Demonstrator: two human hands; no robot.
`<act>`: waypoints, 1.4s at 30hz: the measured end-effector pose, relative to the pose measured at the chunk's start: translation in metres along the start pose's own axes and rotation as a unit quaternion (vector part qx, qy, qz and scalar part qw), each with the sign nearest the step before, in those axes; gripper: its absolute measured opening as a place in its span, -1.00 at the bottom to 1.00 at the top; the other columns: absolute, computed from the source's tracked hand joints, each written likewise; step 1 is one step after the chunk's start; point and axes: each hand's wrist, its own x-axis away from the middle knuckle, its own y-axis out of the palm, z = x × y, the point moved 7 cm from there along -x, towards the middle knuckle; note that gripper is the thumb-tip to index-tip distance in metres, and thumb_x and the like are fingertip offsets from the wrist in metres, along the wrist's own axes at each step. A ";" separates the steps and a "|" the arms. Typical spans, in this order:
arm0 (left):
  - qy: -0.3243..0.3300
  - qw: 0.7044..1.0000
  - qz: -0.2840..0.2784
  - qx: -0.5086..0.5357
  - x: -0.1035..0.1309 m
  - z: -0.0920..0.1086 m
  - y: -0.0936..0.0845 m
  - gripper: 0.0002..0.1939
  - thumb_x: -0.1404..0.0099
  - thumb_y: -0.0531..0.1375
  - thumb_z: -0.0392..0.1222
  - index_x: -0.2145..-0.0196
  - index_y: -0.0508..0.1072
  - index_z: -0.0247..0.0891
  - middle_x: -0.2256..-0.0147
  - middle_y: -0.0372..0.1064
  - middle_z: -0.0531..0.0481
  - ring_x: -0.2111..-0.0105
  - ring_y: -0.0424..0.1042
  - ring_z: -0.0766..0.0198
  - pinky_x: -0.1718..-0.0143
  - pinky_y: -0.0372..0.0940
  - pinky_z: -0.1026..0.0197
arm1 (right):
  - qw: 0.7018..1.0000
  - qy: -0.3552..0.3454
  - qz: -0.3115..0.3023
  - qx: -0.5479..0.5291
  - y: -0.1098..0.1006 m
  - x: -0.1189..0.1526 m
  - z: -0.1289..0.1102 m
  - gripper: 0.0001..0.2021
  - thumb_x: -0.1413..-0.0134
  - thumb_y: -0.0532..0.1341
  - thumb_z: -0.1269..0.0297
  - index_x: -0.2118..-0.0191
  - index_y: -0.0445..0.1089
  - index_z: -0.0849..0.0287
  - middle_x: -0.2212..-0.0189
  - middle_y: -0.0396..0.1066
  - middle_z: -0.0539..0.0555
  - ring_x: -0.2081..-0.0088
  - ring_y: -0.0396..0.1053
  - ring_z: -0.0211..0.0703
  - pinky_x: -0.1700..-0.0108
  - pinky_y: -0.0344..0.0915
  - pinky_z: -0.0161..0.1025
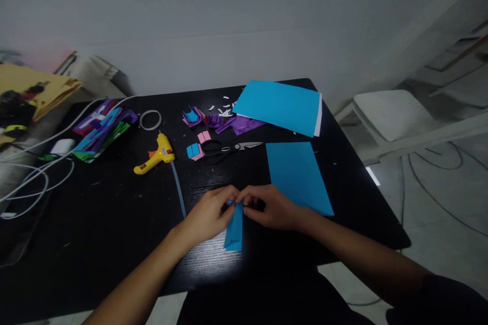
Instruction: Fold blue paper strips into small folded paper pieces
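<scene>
A narrow folded strip of blue paper [234,231] stands out from between my two hands, just above the black table near its front edge. My left hand [213,213] pinches the far end of the strip from the left. From the right, my right hand [269,206] pinches the same end, its fingertips meeting those of the left. Both hands hide the top of the strip. Beside my right hand and partly under its forearm lies a flat blue sheet [297,172]. Black-handled scissors [236,147] rest beyond the hands.
A yellow glue gun [156,155] with a long glue stick lies at the left, near a tape ring [150,120]. Small folded paper pieces [195,151], white scraps and a blue paper stack [280,106] lie farther back. White cables [46,183] cross the left side.
</scene>
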 end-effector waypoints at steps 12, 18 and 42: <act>0.003 1.000 0.004 -0.002 0.000 -0.001 0.000 -0.84 -0.36 0.09 -0.37 0.23 0.44 -0.20 0.36 0.39 0.07 0.38 0.41 0.27 0.32 0.26 0.24 | 1.000 0.005 -0.001 0.004 0.000 -0.001 0.001 -0.78 -0.18 0.29 0.46 0.07 0.53 0.11 0.35 0.53 -0.02 0.34 0.48 -0.23 0.25 0.39 -0.29; 0.007 1.000 0.007 -0.008 0.000 0.001 -0.001 -0.83 -0.34 0.08 -0.38 0.23 0.43 -0.20 0.36 0.39 0.06 0.37 0.41 0.26 0.31 0.27 0.23 | 1.000 0.004 0.000 0.008 0.000 0.000 0.002 -0.79 -0.18 0.29 0.44 0.08 0.52 0.11 0.35 0.53 -0.02 0.35 0.47 -0.23 0.27 0.38 -0.29; 0.005 1.000 -0.002 -0.015 0.001 0.001 0.001 -0.83 -0.38 0.09 -0.39 0.19 0.45 -0.20 0.33 0.43 0.05 0.33 0.46 0.24 0.28 0.30 0.21 | 1.000 -0.003 -0.006 0.012 0.000 -0.001 0.000 -0.78 -0.19 0.29 0.46 0.07 0.51 0.11 0.35 0.54 -0.02 0.35 0.48 -0.23 0.26 0.39 -0.30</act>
